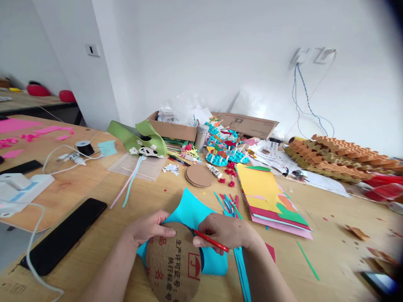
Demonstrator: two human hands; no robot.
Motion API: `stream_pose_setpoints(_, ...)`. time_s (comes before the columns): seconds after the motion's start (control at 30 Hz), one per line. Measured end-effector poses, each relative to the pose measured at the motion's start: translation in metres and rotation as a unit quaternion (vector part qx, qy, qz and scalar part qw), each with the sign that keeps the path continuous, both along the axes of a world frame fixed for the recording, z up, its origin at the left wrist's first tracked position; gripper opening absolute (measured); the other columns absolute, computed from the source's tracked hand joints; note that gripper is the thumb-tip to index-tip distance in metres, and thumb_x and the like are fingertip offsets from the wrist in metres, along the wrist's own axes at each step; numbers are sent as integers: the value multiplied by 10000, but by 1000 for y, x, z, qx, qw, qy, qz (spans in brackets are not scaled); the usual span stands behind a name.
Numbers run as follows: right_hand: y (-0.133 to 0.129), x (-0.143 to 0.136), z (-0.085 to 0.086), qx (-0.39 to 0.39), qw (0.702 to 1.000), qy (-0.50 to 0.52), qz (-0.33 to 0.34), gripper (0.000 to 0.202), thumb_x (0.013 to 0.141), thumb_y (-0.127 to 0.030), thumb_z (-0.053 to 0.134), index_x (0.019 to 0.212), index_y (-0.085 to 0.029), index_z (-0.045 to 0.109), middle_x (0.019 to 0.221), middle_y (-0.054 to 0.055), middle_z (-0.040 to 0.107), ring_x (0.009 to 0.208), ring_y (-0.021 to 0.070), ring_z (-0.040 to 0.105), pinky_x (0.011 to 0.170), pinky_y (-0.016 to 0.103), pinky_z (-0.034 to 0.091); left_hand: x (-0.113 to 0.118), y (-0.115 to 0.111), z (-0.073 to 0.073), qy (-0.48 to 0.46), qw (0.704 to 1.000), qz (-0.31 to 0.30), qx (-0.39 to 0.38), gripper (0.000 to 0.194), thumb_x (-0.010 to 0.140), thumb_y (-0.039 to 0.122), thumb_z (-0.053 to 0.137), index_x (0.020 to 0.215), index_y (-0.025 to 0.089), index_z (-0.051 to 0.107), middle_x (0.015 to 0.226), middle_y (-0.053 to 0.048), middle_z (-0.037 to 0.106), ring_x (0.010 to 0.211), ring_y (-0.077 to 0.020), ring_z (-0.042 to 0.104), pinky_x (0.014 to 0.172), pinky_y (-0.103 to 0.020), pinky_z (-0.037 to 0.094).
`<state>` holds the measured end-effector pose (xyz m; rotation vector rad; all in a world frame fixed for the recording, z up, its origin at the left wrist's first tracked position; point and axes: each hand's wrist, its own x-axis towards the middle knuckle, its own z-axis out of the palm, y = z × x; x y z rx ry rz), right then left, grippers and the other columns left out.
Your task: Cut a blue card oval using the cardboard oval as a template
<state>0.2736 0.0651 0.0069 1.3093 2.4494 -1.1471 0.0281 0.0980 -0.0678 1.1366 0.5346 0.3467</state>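
Observation:
A round cardboard disc [173, 264] printed with red characters lies over a sheet of bright blue paper [192, 207] in front of me. My left hand [154, 228] grips the upper left edge of both, thumb on top of the disc and fingers partly hidden. At the disc's upper right edge, my right hand [214, 230] is closed around a slim red pen [212, 241], its tip end against the disc's rim. Blue paper strips [241, 268] lie by my right wrist. Beyond the hands sit further cardboard discs [200, 175], stacked.
Coloured paper sheets [261, 182] are piled at the right. A black phone [69, 230] and a white power strip [25, 195] with cables lie left. Farther back stand a green felt bag [138, 140], a cardboard box [173, 129] and a metal flask [201, 137].

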Motion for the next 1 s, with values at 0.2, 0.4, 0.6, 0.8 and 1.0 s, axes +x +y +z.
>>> stream_pose_setpoints(0.2, 1, -1, -2, -9, 1000, 19, -4, 611, 849, -712, 392, 589, -162, 446, 498, -30, 503, 481, 68, 404, 465, 204, 267, 0, 0, 2, -6, 1000, -1, 3, 388, 722, 337, 725, 1064, 156, 704, 964, -97, 738, 901, -259, 674, 811, -349, 492)
stream_pose_setpoints(0.4, 1, 1, -2, -43, 999, 27, -12, 603, 856, -709, 380, 618, -163, 470, 503, -19, 536, 482, 84, 490, 473, 196, 319, 0, 0, 2, -8, 1000, -2, -14, 374, 722, 320, 725, 1063, 168, 707, 961, -93, 740, 883, -247, 677, 800, -334, 493)
stream_pose_setpoints(0.6, 2, 1, -3, 0, 1000, 29, -2, 608, 854, -699, 401, 575, -161, 447, 488, -32, 497, 476, 66, 404, 459, 201, 261, 0, 0, 0, -14, 1000, -5, -5, 382, 730, 315, 720, 1082, 167, 700, 985, -94, 737, 903, -244, 671, 809, -325, 486)
stream_pose_setpoints(0.8, 1, 0, -2, -16, 999, 25, -15, 608, 845, -712, 401, 593, -162, 459, 504, -27, 512, 483, 72, 436, 466, 201, 279, 0, 0, 1, -11, 1000, -10, 0, 366, 741, 310, 708, 1076, 161, 701, 968, -95, 738, 877, -234, 675, 794, -321, 489)
stream_pose_setpoints(1.0, 2, -1, -1, -63, 997, 32, -14, 604, 849, -718, 382, 626, -164, 473, 504, -22, 530, 479, 86, 492, 481, 199, 331, 0, 1, 1, -3, 1000, -3, 15, 383, 730, 326, 721, 1077, 168, 701, 973, -88, 738, 898, -246, 670, 809, -334, 487)
